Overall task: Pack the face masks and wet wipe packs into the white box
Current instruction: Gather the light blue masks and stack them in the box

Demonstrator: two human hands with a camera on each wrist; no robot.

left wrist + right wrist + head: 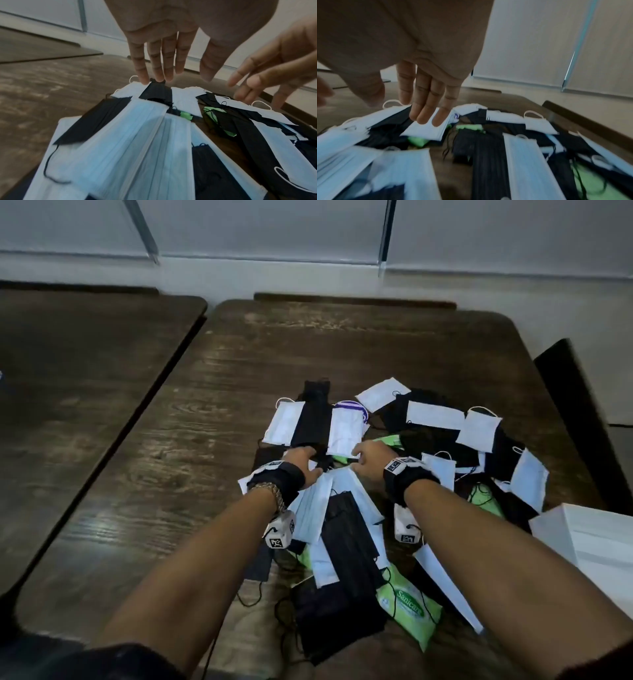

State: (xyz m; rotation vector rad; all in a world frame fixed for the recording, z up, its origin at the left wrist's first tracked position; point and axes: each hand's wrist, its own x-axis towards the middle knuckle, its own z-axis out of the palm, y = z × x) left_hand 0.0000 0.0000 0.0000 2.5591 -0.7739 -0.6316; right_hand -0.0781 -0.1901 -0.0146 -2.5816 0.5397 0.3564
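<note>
Neither our left hand nor our right hand holds anything; fingers straight, both hover over the loose face masks and green wet wipe packs heaped mid-tabletop. The white box waits at the right edge. Tangled ear loops may drag extra masks off when we lift
</note>
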